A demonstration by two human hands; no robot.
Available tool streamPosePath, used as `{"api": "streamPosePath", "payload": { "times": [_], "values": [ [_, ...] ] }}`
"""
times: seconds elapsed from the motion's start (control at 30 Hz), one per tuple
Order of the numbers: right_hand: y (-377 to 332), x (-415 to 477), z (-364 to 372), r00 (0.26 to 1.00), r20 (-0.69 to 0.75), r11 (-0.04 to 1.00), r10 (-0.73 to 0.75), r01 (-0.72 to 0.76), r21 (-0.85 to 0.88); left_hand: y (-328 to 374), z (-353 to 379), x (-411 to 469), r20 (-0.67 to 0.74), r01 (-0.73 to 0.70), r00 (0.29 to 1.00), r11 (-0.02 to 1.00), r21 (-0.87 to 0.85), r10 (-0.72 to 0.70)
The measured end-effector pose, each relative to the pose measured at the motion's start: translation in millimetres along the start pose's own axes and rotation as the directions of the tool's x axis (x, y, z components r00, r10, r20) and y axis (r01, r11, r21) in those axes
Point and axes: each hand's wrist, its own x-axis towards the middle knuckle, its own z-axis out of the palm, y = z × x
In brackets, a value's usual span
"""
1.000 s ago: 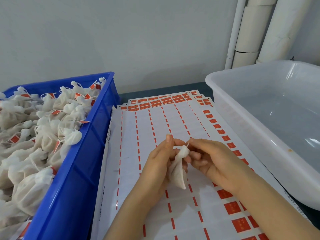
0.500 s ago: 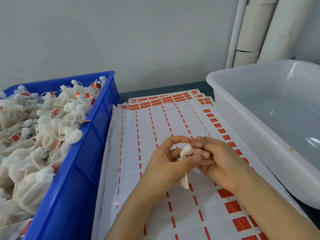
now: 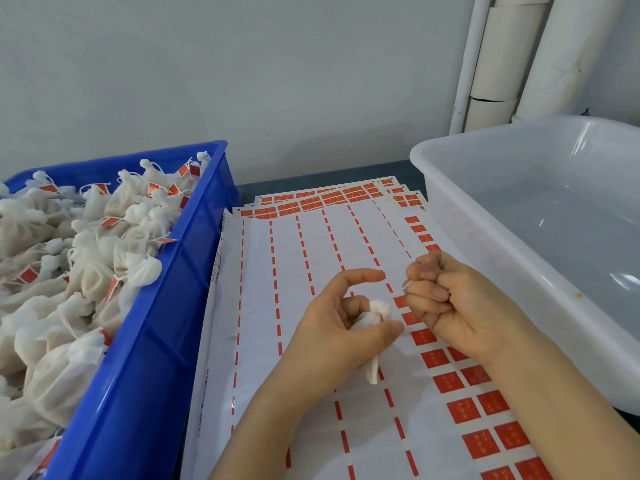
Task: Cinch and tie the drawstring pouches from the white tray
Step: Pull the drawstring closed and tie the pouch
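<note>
White pouch point(image 3: 373, 314) lies pinched in left hand point(image 3: 334, 336) — right hand point(image 3: 462, 315), fingers point(image 3: 429, 293) curled, grips its drawstring point(image 3: 406, 285).

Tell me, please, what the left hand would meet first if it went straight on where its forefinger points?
Probably the right hand, fisted on the drawstring: the forefinger of the left hand aims at those knuckles, though depth is unclear.
</note>
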Motion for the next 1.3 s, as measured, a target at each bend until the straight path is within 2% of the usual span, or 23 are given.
{"api": "streamPosePath", "payload": {
  "times": [0.3,0.47,0.57,0.63,0.67,0.73,0.83,0.9,1.1,1.3],
  "values": [
    [-5,0,0,0.995,-0.096,0.999,-0.038,0.036,-0.023,-2,1,0,0.032,0.034,0.999,0.997,0.07,-0.036],
    [-7,-1,-1,0.989,-0.127,0.992,-0.08,0.066,-0.104,-2,0,0,0.026,0.043,0.999,0.994,0.104,-0.046],
    [-5,-2,0,0.982,-0.087,0.954,-0.167,0.139,-0.265,-3,-1,-1,-0.002,0.036,0.999,0.992,0.12,-0.036],
    [-2,-2,2,0.958,-0.047,0.838,-0.284,0.225,-0.497,-5,-2,-1,-0.025,0.026,0.999,0.992,0.127,-0.023],
    [-1,-2,2,0.947,-0.026,0.793,-0.319,0.252,-0.555,-5,-2,-1,-0.037,0.027,0.999,0.99,0.141,-0.022],
    [-1,-3,2,0.96,0.005,0.831,-0.279,0.244,-0.5,-6,0,-1,-0.049,0.033,0.998,0.983,0.179,-0.025],
    [-2,-3,0,0.988,0.09,0.943,-0.128,0.15,-0.296,-8,3,0,-0.04,0.026,0.999,0.972,0.234,-0.017],
    [-1,-3,0,0.987,0.117,0.958,-0.108,0.135,-0.255,-9,4,0,-0.037,0.02,0.999,0.968,0.25,-0.011],
    [5,1,4,0.982,-0.02,0.938,-0.189,0.174,-0.301,-8,0,-1,-0.002,0.045,0.999,0.979,0.199,-0.045],
    [3,2,2,0.958,-0.058,0.857,-0.279,0.222,-0.465,-7,0,-1,0.031,0.058,0.997,0.973,0.222,-0.067]
  ]
}}
